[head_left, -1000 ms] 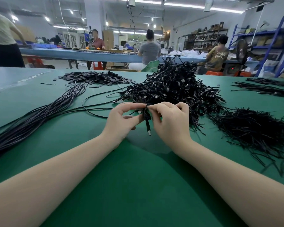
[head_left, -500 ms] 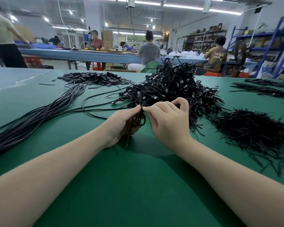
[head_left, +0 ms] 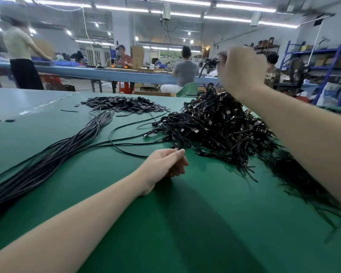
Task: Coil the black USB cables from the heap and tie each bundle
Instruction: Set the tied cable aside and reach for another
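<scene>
a lit workshop with other people seated at a long blue bench fills the background, and in front lies a green desk (head_left: 165, 223). at the far left a thick sheaf of straight loose cables (head_left: 53, 160) runs diagonally across it, with a flat scatter of small black strips (head_left: 124, 104) lying behind. near the middle the left hand (head_left: 168, 161) rests low on the desk, fingers loosely curled, its fingertips pinching what looks like the plug end of a single cable (head_left: 126, 151) that loops away toward the sheaf. to the right rises the heap of tied bundles (head_left: 220, 123), and above it the right hand (head_left: 238, 70), blurred, is raised and grips a small coiled bundle (head_left: 210, 63) at its fingertips. at the far right edge a dark mass of thin ties (head_left: 299, 180) spreads over the desk. judging from this, one bundle is finished and is being tossed or dropped onto the heap, while the left hand already has the next cable. the next move calls for letting the bundle go, bringing the right hand back down to the plug, and starting to wind that cable into loops.
</scene>
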A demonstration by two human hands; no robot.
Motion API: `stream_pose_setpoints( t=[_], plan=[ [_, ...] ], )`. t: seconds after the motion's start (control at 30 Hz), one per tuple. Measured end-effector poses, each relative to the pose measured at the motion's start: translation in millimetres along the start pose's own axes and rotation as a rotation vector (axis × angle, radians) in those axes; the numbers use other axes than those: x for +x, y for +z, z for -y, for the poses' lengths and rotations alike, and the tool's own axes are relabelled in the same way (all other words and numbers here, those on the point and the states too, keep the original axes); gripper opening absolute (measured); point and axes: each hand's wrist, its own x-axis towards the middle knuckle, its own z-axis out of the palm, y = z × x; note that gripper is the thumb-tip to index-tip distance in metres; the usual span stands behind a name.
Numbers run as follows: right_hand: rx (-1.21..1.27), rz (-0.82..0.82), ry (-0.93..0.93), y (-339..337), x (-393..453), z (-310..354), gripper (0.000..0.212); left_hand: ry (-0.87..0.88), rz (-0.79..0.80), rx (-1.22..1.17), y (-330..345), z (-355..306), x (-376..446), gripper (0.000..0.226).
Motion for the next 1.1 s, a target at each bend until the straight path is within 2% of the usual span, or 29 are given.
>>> stream_pose_setpoints(
  t=[0.07, 0.1, 0.13, 0.23, 0.37, 0.43, 0.47, 0.57, 0.67, 0.7, 0.73, 0.8, 0.97, 1.03, 1.1],
  plan=[
    [-0.043, 0.343, 0.163, 2.0, 26.7, -12.2, 0.041, 0.011, 0.010, 0.014, 0.4, 0.8, 0.8, 0.036],
    [-0.073, 0.509, 0.161, 6.1, 27.5, -12.5, 0.045, 0.016, 0.012, 0.023, 0.9, 1.8, 1.1, 0.036],
    [-0.129, 0.600, 0.120, 11.1, 19.8, -7.8, 0.044, 0.018, 0.005, 0.034, 1.1, 2.8, 1.4, 0.036],
    [-0.111, 0.658, -0.020, 36.9, -40.3, 13.8, 0.042, 0.039, -0.107, 0.052, 1.2, 5.7, 4.3, 0.034],
    [0.001, 0.800, -0.009, 71.2, -158.8, 38.2, 0.043, 0.153, -0.488, 0.222, -2.2, 13.9, 7.4, 0.021],
    [0.070, 0.746, 0.058, 77.3, -187.4, 39.0, 0.041, 0.145, -0.527, 0.420, -11.4, 14.0, 8.4, 0.009],
    [0.101, 0.698, 0.070, 78.8, -190.0, 37.2, 0.040, 0.092, -0.494, 0.527, -20.1, 12.5, 11.3, 0.012],
    [0.138, 0.660, 0.044, 79.8, -188.5, 33.1, 0.039, -0.218, -0.408, 0.847, -62.7, -0.5, 15.4, 0.042],
    [0.183, 0.659, 0.058, 80.9, -187.6, 32.2, 0.038, -0.508, -0.409, 1.492, -112.7, -13.3, -7.6, 0.043],
    [0.189, 0.654, 0.064, 81.6, -187.3, 32.1, 0.037, -0.603, -0.406, 1.635, -129.9, -16.3, -19.2, 0.042],
    [0.195, 0.649, 0.064, 82.0, -187.3, 32.1, 0.037, -0.701, -0.405, 1.697, -145.4, -18.6, -31.4, 0.043],
    [0.200, 0.638, 0.064, 82.7, -185.9, 31.6, 0.036, -0.789, -0.400, 1.699, -174.0, -18.8, -50.1, 0.038],
    [0.203, 0.653, 0.076, 80.5, -187.2, 32.3, 0.035, -0.664, -0.291, 1.841, -203.0, -29.3, -76.3, 0.012],
    [0.207, 0.661, 0.072, 78.9, -187.5, 31.9, 0.035, -0.653, -0.294, 1.890, -213.8, -40.0, -79.2, 0.021],
    [0.211, 0.663, 0.067, 77.8, -187.8, 31.9, 0.035, -0.716, -0.397, 1.689, -233.4, -52.6, -78.9, 0.028]
  ],
)
